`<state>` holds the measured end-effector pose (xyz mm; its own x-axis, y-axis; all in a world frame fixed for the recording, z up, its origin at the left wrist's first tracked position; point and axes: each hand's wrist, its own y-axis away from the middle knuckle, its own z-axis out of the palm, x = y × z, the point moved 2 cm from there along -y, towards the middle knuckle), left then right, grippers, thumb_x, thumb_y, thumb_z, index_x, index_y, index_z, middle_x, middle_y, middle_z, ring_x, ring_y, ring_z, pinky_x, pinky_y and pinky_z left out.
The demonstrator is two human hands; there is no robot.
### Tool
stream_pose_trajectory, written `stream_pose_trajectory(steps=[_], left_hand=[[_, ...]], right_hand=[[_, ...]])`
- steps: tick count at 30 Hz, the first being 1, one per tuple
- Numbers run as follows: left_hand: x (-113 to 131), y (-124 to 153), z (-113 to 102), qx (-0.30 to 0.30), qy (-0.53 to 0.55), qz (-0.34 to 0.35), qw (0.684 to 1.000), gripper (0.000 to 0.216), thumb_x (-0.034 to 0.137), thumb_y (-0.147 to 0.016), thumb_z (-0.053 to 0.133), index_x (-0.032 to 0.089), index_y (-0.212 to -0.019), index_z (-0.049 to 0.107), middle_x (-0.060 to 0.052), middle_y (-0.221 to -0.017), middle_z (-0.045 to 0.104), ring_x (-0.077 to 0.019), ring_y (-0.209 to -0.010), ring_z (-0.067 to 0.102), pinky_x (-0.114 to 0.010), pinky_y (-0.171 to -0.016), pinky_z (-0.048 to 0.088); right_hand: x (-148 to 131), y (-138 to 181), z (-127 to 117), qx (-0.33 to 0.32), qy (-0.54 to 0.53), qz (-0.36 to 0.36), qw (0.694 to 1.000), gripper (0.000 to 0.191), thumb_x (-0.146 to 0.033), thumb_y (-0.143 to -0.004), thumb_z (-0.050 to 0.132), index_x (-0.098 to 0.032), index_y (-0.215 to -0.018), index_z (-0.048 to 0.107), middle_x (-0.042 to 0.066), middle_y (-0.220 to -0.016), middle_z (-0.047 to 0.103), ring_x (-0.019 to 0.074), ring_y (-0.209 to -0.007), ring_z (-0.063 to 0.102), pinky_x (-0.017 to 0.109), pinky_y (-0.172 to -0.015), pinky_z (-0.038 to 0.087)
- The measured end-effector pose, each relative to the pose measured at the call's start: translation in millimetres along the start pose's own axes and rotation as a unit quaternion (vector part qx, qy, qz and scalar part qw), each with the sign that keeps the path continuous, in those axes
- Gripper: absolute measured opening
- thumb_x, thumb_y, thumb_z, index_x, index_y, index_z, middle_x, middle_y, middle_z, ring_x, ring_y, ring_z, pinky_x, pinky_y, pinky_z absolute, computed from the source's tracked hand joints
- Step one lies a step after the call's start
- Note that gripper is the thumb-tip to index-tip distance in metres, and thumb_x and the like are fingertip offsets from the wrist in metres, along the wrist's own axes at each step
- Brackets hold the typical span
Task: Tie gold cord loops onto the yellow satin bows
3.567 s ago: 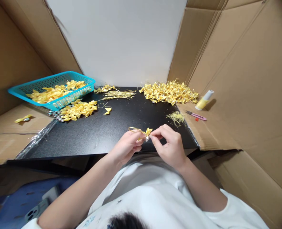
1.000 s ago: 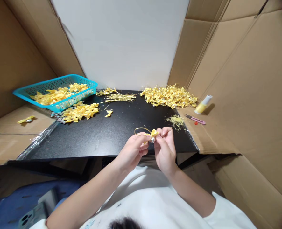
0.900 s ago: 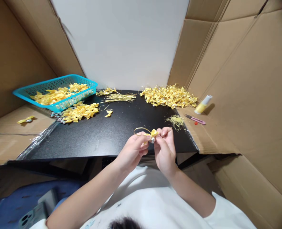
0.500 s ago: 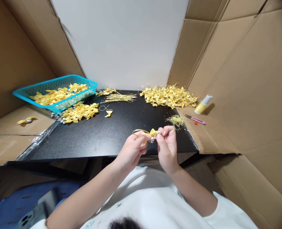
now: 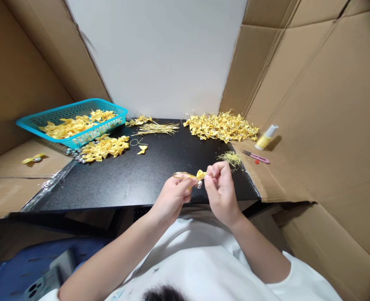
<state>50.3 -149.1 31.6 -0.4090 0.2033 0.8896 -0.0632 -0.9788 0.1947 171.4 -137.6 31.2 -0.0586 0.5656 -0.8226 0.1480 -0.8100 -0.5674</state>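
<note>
My left hand (image 5: pixel 172 196) and my right hand (image 5: pixel 221 190) meet over the near edge of the black table (image 5: pixel 135 175). Between their pinched fingertips sits a small yellow ribbon bow (image 5: pixel 200 174) with a tiny silver bell under it. A thin gold cord loop (image 5: pixel 181 175) sticks out to the left from the bow, above my left fingers. Both hands are closed on this piece.
A teal basket (image 5: pixel 70 121) of yellow bows stands at the back left, a loose heap of bows (image 5: pixel 105 146) beside it. Gold cords (image 5: pixel 156 127) lie at the back, a big pile of bows (image 5: pixel 222 125) back right. Thread scraps (image 5: pixel 230 157), pink snips (image 5: pixel 256 157) and a spool (image 5: pixel 266 137) lie right. Cardboard walls enclose the table.
The gold loop has flattened and lowered. My right hand has turned, its fingers raised a little over the bow. The hands stay in the same place.
</note>
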Motion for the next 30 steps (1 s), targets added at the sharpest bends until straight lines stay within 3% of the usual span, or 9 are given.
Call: stream_pose_trajectory(steps=[5,13,21,30], left_hand=[[-1,0,-1,-0.006,0.016,-0.013,1.0,0.032,0.027,-0.059,0.071,0.018,-0.057,0.041,0.011,-0.047,0.027,-0.0027,-0.045,0.016,-0.015,-0.041,0.017],[0,1,1,-0.037,0.072,-0.043,0.996,0.029,0.025,-0.06,0.074,0.016,-0.062,0.047,0.01,-0.054,0.034,-0.0007,-0.044,0.018,-0.014,-0.04,0.016],[1,2,4,-0.037,0.09,-0.079,0.992,0.029,0.022,-0.055,0.072,0.016,-0.064,0.045,0.011,-0.056,0.031,-0.0002,-0.044,0.017,-0.014,-0.04,0.015],[-1,-1,0,-0.027,0.027,-0.038,0.999,0.027,0.025,-0.061,0.067,0.018,-0.059,0.041,0.011,-0.052,0.021,-0.0034,-0.047,0.011,-0.016,-0.042,0.014]], right_hand=[[-1,-3,0,-0.032,-0.055,0.021,0.998,0.016,-0.012,-0.092,0.042,-0.025,-0.086,0.034,-0.005,-0.079,0.036,0.0095,-0.067,0.038,0.022,-0.061,0.036],[7,-4,3,-0.017,-0.205,0.038,0.978,0.016,-0.016,-0.091,0.047,-0.024,-0.085,0.035,-0.005,-0.076,0.035,0.0105,-0.066,0.033,0.022,-0.063,0.034],[12,-4,4,-0.017,-0.262,0.068,0.963,0.017,-0.015,-0.088,0.05,-0.024,-0.085,0.036,-0.005,-0.076,0.037,0.0097,-0.065,0.036,0.022,-0.064,0.035],[2,-7,1,-0.021,-0.156,0.063,0.986,0.018,-0.017,-0.088,0.05,-0.024,-0.084,0.034,-0.005,-0.075,0.033,0.0097,-0.062,0.031,0.021,-0.057,0.031]])
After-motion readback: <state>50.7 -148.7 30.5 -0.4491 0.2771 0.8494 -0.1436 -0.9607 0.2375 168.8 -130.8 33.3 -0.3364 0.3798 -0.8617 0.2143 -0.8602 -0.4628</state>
